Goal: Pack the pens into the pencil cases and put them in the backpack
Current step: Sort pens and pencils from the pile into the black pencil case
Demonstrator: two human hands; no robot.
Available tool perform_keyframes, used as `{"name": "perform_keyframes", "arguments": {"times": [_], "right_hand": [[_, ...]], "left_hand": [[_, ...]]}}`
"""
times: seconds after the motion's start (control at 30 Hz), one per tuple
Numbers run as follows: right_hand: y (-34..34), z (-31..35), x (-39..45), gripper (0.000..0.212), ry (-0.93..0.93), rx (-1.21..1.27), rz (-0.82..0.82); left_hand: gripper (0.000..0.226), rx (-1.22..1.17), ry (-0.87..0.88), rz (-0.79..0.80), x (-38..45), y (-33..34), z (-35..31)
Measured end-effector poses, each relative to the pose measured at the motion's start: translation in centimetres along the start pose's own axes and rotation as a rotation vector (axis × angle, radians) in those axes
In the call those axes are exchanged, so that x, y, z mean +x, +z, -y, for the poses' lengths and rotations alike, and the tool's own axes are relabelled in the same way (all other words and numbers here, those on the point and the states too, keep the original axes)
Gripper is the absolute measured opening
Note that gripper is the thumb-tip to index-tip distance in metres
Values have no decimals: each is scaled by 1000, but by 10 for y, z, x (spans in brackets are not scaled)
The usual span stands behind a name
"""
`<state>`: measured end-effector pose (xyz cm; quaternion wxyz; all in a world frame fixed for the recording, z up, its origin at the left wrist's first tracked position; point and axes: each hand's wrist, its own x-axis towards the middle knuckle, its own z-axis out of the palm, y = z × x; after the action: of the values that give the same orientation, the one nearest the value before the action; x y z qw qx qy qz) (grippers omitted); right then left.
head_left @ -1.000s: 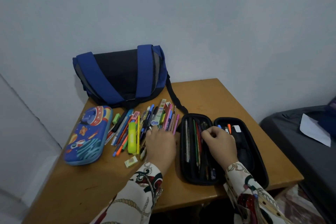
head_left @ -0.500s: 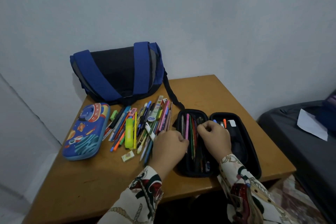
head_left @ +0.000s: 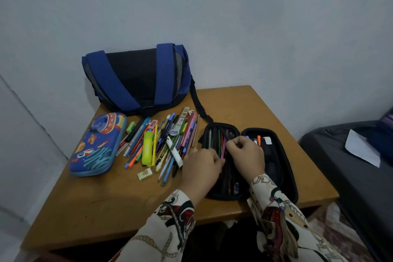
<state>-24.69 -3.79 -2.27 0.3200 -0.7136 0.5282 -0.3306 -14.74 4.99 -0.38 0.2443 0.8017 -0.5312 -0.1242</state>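
- You are looking down at a wooden table (head_left: 106, 208) set against a pale wall, with both of your hands over an open black pencil case (head_left: 274, 168) near the table's right edge.
- The black pencil case lies opened flat in two halves. Its left half holds several pens and pencils lying lengthwise; its right half shows a few pen tips, one orange, at its far end.
- Your left hand (head_left: 200, 168) rests at the left rim of the black case, fingers curled inward around the lower end of a pink pen (head_left: 223, 151) that lies in the left half.
- Your right hand (head_left: 246, 153) sits over the middle of the case, thumb and fingertips pinched together at the pens in the left half; which one they hold I cannot tell.
- A loose pile of pens (head_left: 165, 140), pencils and markers fans out in the middle of the table, just left of your left hand. A yellow highlighter (head_left: 147, 148) stands out in it.
- A small eraser (head_left: 145, 174) lies alone on the near side of the pile.
- A blue pencil case (head_left: 95, 147) with a space cartoon print lies closed near the table's left edge, beside the pile.
- A blue and black backpack (head_left: 136, 76) sits at the far left corner against the wall, its black strap trailing towards the black case.
- Your sleeves are cream with a dark and red pattern.
- Beyond the table's right edge is a dark surface with a white sheet of paper (head_left: 361, 148) on it.
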Motion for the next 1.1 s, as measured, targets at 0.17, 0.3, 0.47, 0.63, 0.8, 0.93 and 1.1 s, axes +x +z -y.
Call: {"name": "perform_keyframes", "arguments": {"times": [0.17, 0.3, 0.47, 0.63, 0.8, 0.93, 1.1], "right_hand": [[0, -1, 0, 26, 5, 8, 10], [-1, -2, 1, 25, 15, 9, 20], [0, -3, 1, 27, 25, 9, 30], [2, -5, 2, 30, 36, 23, 56], [2, -6, 3, 29, 30, 15, 41], [3, -7, 3, 29, 30, 21, 46], [3, -7, 4, 30, 36, 28, 46]], "left_hand": [[25, -12, 53, -45, 0, 14, 5], [30, 78, 182, -5, -5, 17, 10], [24, -162, 88, -179, 2, 7, 28], [27, 241, -104, -321, 23, -21, 38], [29, 506, -103, -237, 43, -30, 37], [23, 590, -92, -173, 46, -31, 35], [21, 586, -84, -165, 45, -29, 37]]}}
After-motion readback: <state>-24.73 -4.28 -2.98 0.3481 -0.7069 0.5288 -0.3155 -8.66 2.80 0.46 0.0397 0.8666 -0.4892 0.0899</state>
